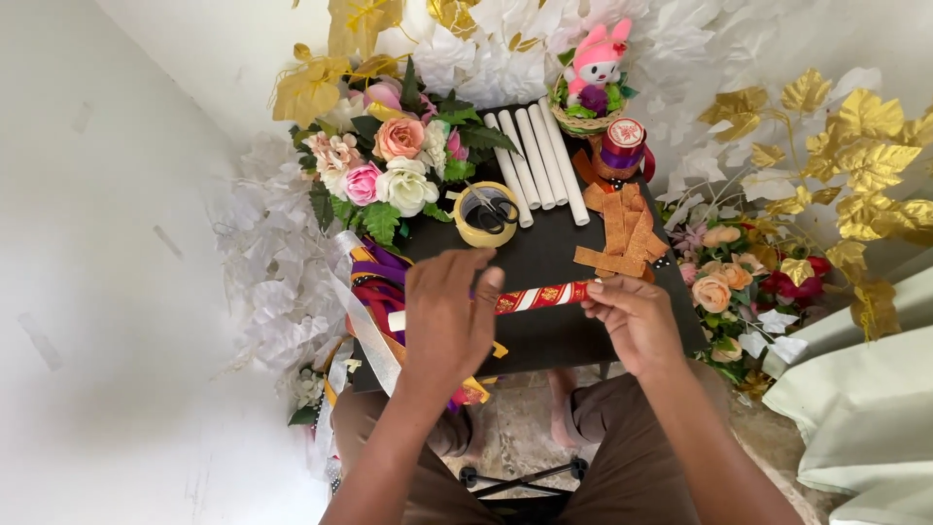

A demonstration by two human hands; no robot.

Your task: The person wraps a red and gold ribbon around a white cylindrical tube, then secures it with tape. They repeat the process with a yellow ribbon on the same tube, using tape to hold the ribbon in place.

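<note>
Two bare hands hold a white paper tube half wrapped in red, white and gold patterned ribbon (539,296) just above a small black surface (544,258). The left hand (449,316) is curled over the tube's bare end, fingers closed around it; the right hand (627,316) pinches the wrapped end between thumb and fingertips. Four bare white tubes (537,163) lie side by side farther back, beside black-handled scissors (492,211) resting on a roll of yellow tape (483,216) and a pile of tan tape strips (622,228). If either grip slackens, the ribbon may spring loose or spiral unevenly, and a rolling tube could slip off the near edge.
</note>
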